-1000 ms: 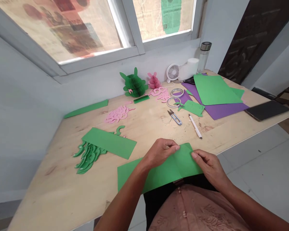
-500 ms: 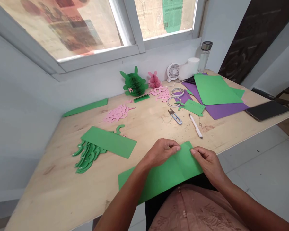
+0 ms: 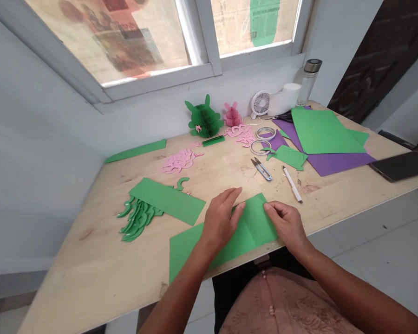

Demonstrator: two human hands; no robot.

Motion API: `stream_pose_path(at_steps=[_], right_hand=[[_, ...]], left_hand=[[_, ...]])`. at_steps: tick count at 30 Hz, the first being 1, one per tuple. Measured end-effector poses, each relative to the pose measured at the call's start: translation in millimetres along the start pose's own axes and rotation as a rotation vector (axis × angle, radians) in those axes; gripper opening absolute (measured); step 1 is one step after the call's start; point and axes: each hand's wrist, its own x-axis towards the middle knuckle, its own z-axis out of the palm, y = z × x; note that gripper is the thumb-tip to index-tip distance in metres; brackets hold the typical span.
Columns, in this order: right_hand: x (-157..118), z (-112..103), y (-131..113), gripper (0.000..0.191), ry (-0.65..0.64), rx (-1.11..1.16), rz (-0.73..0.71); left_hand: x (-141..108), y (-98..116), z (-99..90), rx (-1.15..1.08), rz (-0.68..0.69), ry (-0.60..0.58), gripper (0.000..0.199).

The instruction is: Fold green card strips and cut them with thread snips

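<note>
A long sheet of green paper (image 3: 244,232) with crease lines lies at the table's front edge. My right hand (image 3: 286,225) pinches its right end between thumb and fingers. Over the middle of the sheet is my left hand (image 3: 223,218), fingers stretched out and thumb apart; whether its palm presses on the paper is hidden. My left forearm covers part of the sheet. To the left, a green paper strip (image 3: 170,202) rests on a pile of green curved cut-outs (image 3: 139,220).
Thread snips (image 3: 262,170) and a white pen (image 3: 292,184) lie beyond my hands. Farther back are pink cut-outs (image 3: 181,161), tape rolls (image 3: 261,147), a green paper figure (image 3: 205,120) and a small fan (image 3: 260,104). Green sheets (image 3: 327,132) and a phone (image 3: 402,165) sit at right.
My left hand has let go of the sheet's far edge, opened and shifted left over the paper. The sheet has moved farther onto the table, with my right hand still on its end.
</note>
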Motion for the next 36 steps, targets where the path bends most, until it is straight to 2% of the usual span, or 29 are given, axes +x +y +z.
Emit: stream_pose_path(at_steps=[1,3,7,10,15,30,36], right_hand=[[4,5,0,0.042,-0.001,-0.009,-0.012],[11,13,0,0.042,-0.004,-0.039,-0.036],[18,25,2,0.040,-0.011,-0.131,-0.075],[21,29,5,0.037,-0.002,-0.218,-0.097],[25,30,6,0.037,0.016,-0.351,-0.133],[30,31,4,0.038,-0.005,-0.561,-0.175],[32,30,2,0.039,-0.021,-0.619,-0.169]], left_hand=[[-10,-1,2.0,0.107,0.040,0.078,0.038],[-30,-2,7.6,0.283,0.139,0.108,0.039],[-62,-10,19.9,0.456,0.192,-0.014,0.048],[-70,-18,26.5,0.511,0.183,-0.073,0.053],[-69,-25,32.3,0.545,0.170,-0.083,0.056],[-56,-20,39.2,0.539,0.043,-0.066,0.053],[-56,-24,41.6,0.568,0.092,-0.079,0.058]])
